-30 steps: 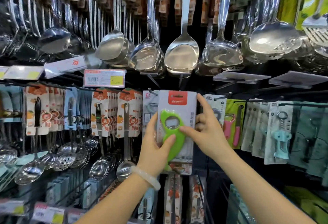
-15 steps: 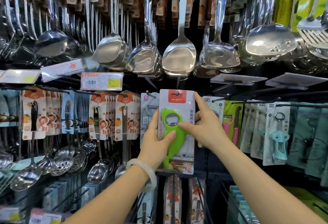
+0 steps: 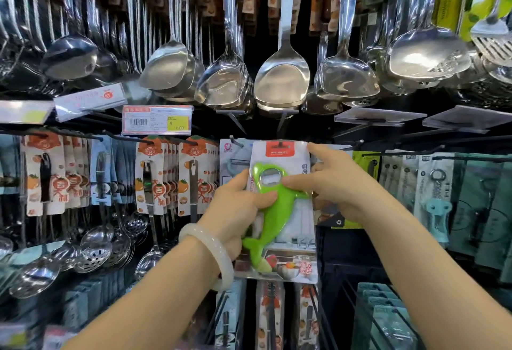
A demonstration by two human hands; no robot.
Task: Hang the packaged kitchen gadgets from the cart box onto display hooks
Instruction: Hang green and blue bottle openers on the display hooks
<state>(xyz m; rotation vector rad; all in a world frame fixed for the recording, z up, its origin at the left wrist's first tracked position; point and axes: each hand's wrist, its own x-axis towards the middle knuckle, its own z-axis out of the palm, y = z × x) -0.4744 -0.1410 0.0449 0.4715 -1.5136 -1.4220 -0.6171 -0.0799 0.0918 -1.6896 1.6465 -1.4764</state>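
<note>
Here, in the head view, I see the card pack (image 3: 288, 211) with the green opener (image 3: 273, 211) held up against the display wall, its long axis upright, red header at the top and picture strip at the bottom; taking the pack as my landmark, the left hand (image 3: 235, 211) sits at its left edge, thumb curled across the green opener's middle, so it grips the pack from that side; the right hand (image 3: 336, 186) is at the pack's right edge and a little higher, thumb pressing the front near the opener's ring, forefinger reaching to the top right corner, so it pinches the pack too. The hanging slot in the red header lies above both hands, nearer the right one; I judge the hook (image 3: 235, 140) that matters sits behind that header, but whether the slot is on it I cannot tell. The price tag (image 3: 157, 120) hangs up and to the left of the pack; a steel spatula (image 3: 282, 72) hangs straight above it.
</note>
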